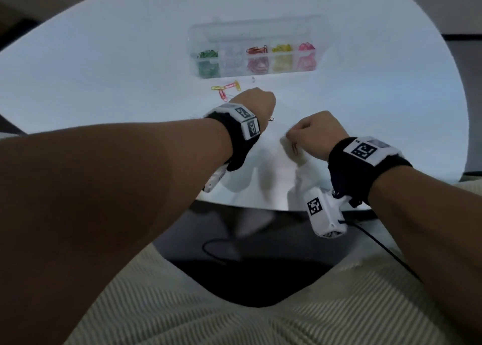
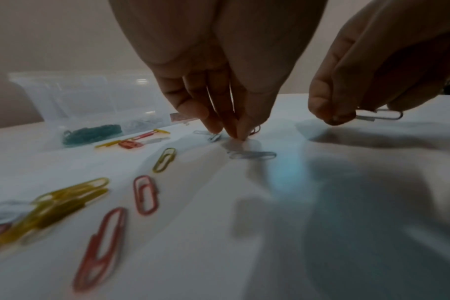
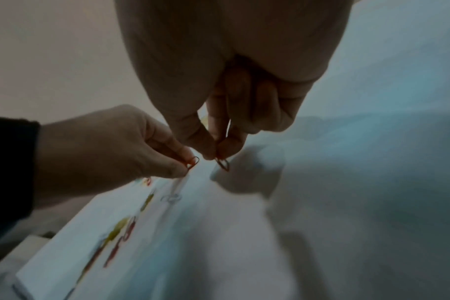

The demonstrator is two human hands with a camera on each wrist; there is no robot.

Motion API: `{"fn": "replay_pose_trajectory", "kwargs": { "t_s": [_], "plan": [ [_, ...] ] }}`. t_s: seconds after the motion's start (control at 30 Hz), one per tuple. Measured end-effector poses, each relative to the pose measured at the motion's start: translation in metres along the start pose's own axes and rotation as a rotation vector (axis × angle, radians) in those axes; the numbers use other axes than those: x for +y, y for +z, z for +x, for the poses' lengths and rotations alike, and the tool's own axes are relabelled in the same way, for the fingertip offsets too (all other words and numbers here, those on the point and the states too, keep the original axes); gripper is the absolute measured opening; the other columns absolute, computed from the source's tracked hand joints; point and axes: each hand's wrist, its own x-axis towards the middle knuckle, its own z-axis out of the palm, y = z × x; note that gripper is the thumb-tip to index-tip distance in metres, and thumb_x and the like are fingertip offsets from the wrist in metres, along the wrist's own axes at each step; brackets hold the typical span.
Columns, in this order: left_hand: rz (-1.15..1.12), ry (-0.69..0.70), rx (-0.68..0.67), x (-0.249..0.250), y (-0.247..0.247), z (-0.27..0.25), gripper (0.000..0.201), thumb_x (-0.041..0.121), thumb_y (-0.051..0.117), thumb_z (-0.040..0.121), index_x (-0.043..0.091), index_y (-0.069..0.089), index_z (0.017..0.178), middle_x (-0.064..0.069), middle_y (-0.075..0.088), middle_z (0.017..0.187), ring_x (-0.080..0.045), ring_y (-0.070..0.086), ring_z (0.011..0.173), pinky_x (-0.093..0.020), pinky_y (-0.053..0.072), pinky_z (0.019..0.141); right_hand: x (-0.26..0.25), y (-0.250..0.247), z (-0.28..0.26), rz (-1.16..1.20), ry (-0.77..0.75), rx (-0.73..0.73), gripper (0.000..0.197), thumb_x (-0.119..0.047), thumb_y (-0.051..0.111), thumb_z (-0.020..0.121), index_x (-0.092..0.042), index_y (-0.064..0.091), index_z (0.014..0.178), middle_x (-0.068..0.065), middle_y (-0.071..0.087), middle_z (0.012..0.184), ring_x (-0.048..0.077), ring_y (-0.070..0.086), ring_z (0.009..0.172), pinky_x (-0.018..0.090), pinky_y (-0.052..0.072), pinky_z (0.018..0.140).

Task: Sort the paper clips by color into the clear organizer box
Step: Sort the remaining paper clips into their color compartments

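Head view: a person's two hands work over a white table (image 1: 104,65), the clear organizer box (image 1: 254,33) standing open at its far side.
Left hand (image 1: 254,103): fingers bunched downward, tips pinching a red paper clip (image 3: 193,161); fingertips (image 2: 234,132) touch the tabletop.
Right hand (image 1: 317,133): thumb and forefinger closed on a dark red-tinted clip (image 3: 222,163), held just above the surface; the left wrist view shows it as a grey wire loop jutting from the fingers.
Organizer compartments: green clips (image 1: 208,54) leftmost, then a pale lot hard to make out, then red (image 1: 257,50), yellow (image 1: 281,48), pink (image 1: 306,47).
Loose clips: a pink and yellow cluster (image 1: 226,89) lies between box and left hand; a silver clip (image 2: 252,155) lies just beside the left fingertips.
Wrists: black bands carrying printed marker tags (image 1: 246,121).
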Motion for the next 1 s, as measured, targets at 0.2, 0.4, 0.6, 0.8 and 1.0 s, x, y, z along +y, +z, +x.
{"fn": "replay_pose_trajectory", "kwargs": {
  "t_s": [0.2, 0.4, 0.6, 0.8, 1.0],
  "plan": [
    [-0.096, -0.002, 0.031, 0.003, 0.005, 0.01, 0.015, 0.013, 0.057, 0.085, 0.008, 0.061, 0.098, -0.011, 0.065, 0.104, -0.029, 0.061, 0.094, -0.032, 0.048, 0.073, -0.015, -0.007, 0.0, 0.708, 0.206, -0.257, 0.022, 0.002, 0.031, 0.071, -0.006, 0.048, 0.059, 0.005, 0.034, 0.058, 0.015, 0.02, 0.044, 0.021, 0.011, 0.045],
    [-0.538, -0.152, 0.135, -0.009, -0.007, 0.017, 0.02, 0.022, 0.056, 0.086, 0.008, 0.062, 0.073, -0.012, 0.068, 0.085, -0.026, 0.059, 0.079, -0.027, 0.042, 0.064, -0.07, -0.057, 0.012, 1.284, 0.129, -0.36, 0.01, -0.009, 0.034, 0.059, -0.014, 0.043, 0.058, 0.0, 0.032, 0.059, 0.012, 0.024, 0.045, 0.02, 0.021, 0.034],
    [-0.811, -0.258, 0.244, -0.046, -0.052, 0.027, 0.03, 0.021, 0.051, 0.089, -0.003, 0.069, 0.089, -0.011, 0.057, 0.074, -0.024, 0.051, 0.066, -0.027, 0.04, 0.057, -0.152, -0.083, 0.057, 0.754, 0.007, -0.244, 0.016, -0.012, 0.034, 0.078, -0.019, 0.041, 0.065, -0.006, 0.024, 0.054, 0.011, 0.012, 0.045, 0.022, 0.011, 0.039],
    [-0.743, -0.236, 0.36, -0.074, -0.088, 0.034, 0.017, 0.021, 0.061, 0.089, 0.013, 0.076, 0.093, -0.002, 0.073, 0.09, -0.013, 0.063, 0.076, -0.022, 0.05, 0.069, -0.178, -0.037, 0.092, 0.294, -0.024, 0.03, 0.007, -0.019, 0.046, 0.091, -0.014, 0.051, 0.09, 0.008, 0.05, 0.074, 0.019, 0.043, 0.053, 0.024, 0.037, 0.049],
    [-0.701, -0.275, 0.35, -0.075, -0.086, 0.039, 0.009, 0.02, 0.068, 0.085, 0.017, 0.075, 0.089, 0.004, 0.07, 0.075, -0.01, 0.062, 0.067, -0.017, 0.047, 0.058, -0.169, -0.014, 0.101, 0.258, -0.035, -0.089, 0.064, -0.054, 0.038, 0.098, -0.016, 0.033, 0.148, 0.012, 0.051, 0.134, 0.028, 0.053, 0.115, 0.039, 0.043, 0.103]
  ]
}}
